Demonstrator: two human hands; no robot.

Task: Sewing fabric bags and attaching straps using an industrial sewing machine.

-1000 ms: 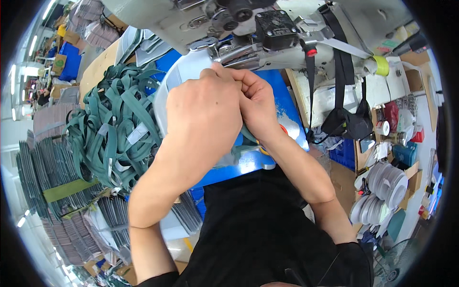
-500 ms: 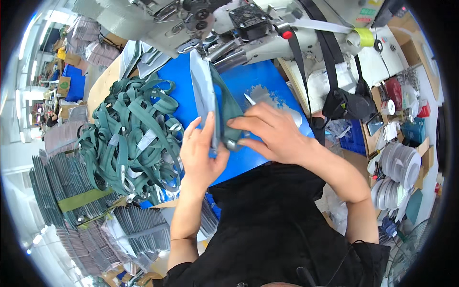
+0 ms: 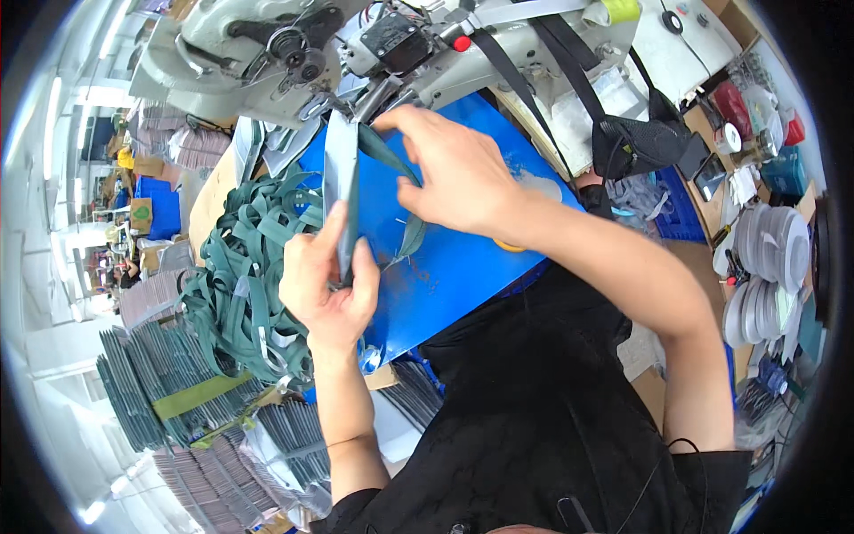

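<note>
A long grey folded fabric piece (image 3: 341, 165) runs from under the sewing machine's head (image 3: 294, 58) toward me. My left hand (image 3: 327, 285) grips its near end between thumb and fingers. A dark green fabric strip (image 3: 381, 149) lies against its right side, curving down to a loose frayed end (image 3: 410, 238). My right hand (image 3: 458, 173) is bent over this strip, fingertips at its upper part close to the machine, thumb lower down; its grip is partly hidden. Under my right wrist shows a yellow-orange curved edge (image 3: 509, 246), mostly covered.
A tangled heap of green strips (image 3: 253, 258) covers the left of the blue work surface (image 3: 445, 289). Stacked, banded fabric panels (image 3: 169, 387) stand beyond it. Black straps and a black pouch (image 3: 636, 142) hang at right, near rolls of pale tape (image 3: 772, 240).
My right hand has moved up toward the machine, away from the fabric's near end. The pointed tip beside it is out of sight. My left hand still holds the grey fabric; the view has shifted.
</note>
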